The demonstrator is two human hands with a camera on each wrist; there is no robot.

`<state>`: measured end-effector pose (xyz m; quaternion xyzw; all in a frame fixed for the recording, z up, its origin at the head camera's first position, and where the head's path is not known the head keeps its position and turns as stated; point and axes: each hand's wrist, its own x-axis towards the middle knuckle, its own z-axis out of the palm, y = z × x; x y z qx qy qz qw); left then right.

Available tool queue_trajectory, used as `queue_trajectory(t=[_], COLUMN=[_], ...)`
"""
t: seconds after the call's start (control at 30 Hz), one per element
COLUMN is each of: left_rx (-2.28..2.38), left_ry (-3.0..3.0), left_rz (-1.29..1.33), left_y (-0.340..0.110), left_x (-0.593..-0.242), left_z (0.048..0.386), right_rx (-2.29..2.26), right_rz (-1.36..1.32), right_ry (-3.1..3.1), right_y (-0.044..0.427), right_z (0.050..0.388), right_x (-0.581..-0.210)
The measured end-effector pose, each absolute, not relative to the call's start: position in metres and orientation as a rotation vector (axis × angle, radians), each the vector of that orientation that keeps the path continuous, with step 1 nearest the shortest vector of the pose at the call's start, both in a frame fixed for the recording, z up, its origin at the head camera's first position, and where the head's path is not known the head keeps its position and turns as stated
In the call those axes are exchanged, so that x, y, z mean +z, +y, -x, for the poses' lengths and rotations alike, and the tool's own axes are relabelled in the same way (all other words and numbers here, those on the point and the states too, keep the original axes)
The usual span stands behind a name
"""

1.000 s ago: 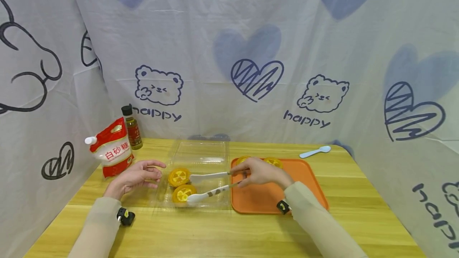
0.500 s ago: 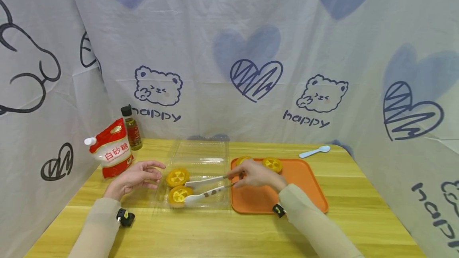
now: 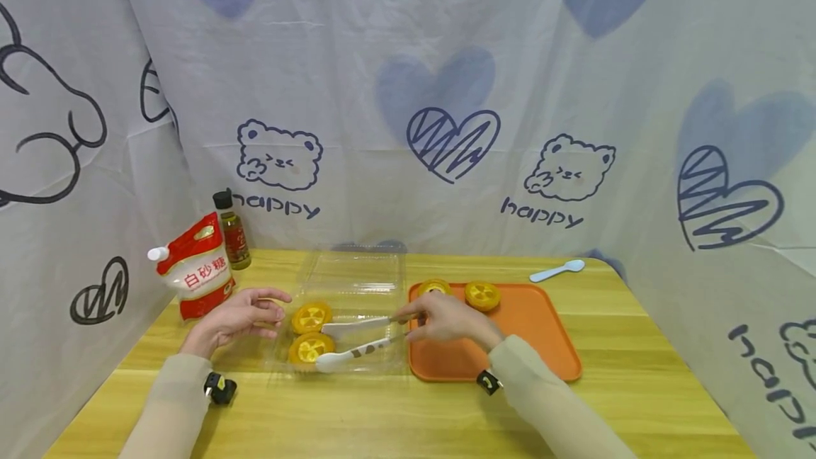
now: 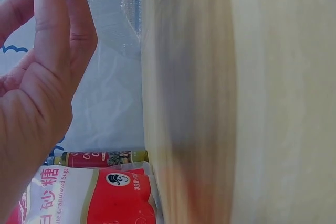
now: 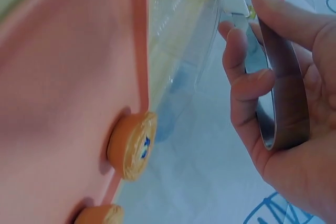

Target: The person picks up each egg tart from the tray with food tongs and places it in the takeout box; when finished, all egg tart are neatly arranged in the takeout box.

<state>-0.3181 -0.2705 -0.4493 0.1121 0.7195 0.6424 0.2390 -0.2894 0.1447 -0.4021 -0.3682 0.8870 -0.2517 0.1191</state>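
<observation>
My right hand [image 3: 446,317] holds metal tongs [image 3: 358,353] with pale, spoon-shaped ends, their bend against the palm in the right wrist view. The tongs' arms stand apart over a clear plastic box [image 3: 376,367]. Their ends lie at the right side of the nearer egg tart [image 3: 310,350]; I cannot tell whether they press on it. Another egg tart [image 3: 312,318] sits just behind it in the box. My left hand [image 3: 242,317] hovers left of the box with loosely bent fingers, holding nothing.
An orange tray [image 3: 523,346] right of the box bears two egg tarts [image 3: 482,296]. A light blue spoon [image 3: 557,271] lies behind the tray. A red and white sugar bag [image 3: 202,271] and a bottle [image 3: 236,236] stand at the back left. The box's lid [image 3: 353,271] is raised behind it.
My right hand has moved slightly left with the tongs. Both tarts in the box have shifted left, the nearer one with the tongs' ends beside it. My left hand has stayed nearly still.
</observation>
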Motion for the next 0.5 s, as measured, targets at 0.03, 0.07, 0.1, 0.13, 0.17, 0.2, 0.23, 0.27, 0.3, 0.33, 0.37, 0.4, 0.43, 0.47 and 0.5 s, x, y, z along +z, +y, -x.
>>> queue_trajectory(t=[0.03,0.07,0.1,0.13,0.17,0.2,0.23,0.27,0.3,0.33,0.37,0.4,0.43,0.47,0.5], left_rx=[1.759,1.759,1.758,1.758,1.759,1.76,1.761,1.763,1.765,1.766,1.767,1.767,1.768,1.767,1.768], left_ry=[1.97,1.97,1.971,1.971,1.97,1.969,1.968,1.967,1.966,1.965,1.965,1.965,1.965,1.965,1.965], left_rz=[-0.306,-0.306,-0.305,-0.304,-0.304,-0.304,-0.305,-0.307,-0.309,-0.31,-0.312,-0.313,-0.314,-0.315,-0.315], left_y=[-0.271,-0.271,-0.271,-0.271,-0.271,-0.271,-0.271,-0.271,-0.271,-0.271,-0.271,-0.271,-0.271,-0.271,-0.271], left_x=[-0.449,-0.449,-0.449,-0.449,-0.449,-0.449,-0.449,-0.449,-0.449,-0.449,-0.449,-0.449,-0.45,-0.45,-0.45], left_z=[0.318,0.317,0.317,0.317,0.316,0.316,0.316,0.316,0.316,0.317,0.317,0.317,0.317,0.317,0.318], right_rx=[-0.739,-0.743,-0.753,-0.76,-0.766,-0.78,-0.789,-0.797,-0.805,-0.813,-0.822,-0.836,-0.85,-0.867,-0.887], right_rz=[1.068,1.057,1.049,1.038,1.029,1.019,1.009,1.002,0.997,0.993,0.991,0.985,0.98,0.976,0.972], right_ry=[2.587,2.578,2.566,2.556,2.548,2.538,2.533,2.53,2.53,2.53,2.532,2.53,2.529,2.527,2.523], right_y=[0.145,0.146,0.147,0.148,0.15,0.151,0.153,0.154,0.156,0.157,0.159,0.161,0.163,0.165,0.167], right_z=[0.29,0.29,0.291,0.292,0.293,0.293,0.294,0.294,0.294,0.295,0.295,0.295,0.295,0.295,0.295], right_x=[-0.402,-0.401,-0.401,-0.401,-0.401,-0.401,-0.401,-0.401,-0.401,-0.401,-0.402,-0.402,-0.403,-0.404,-0.405])
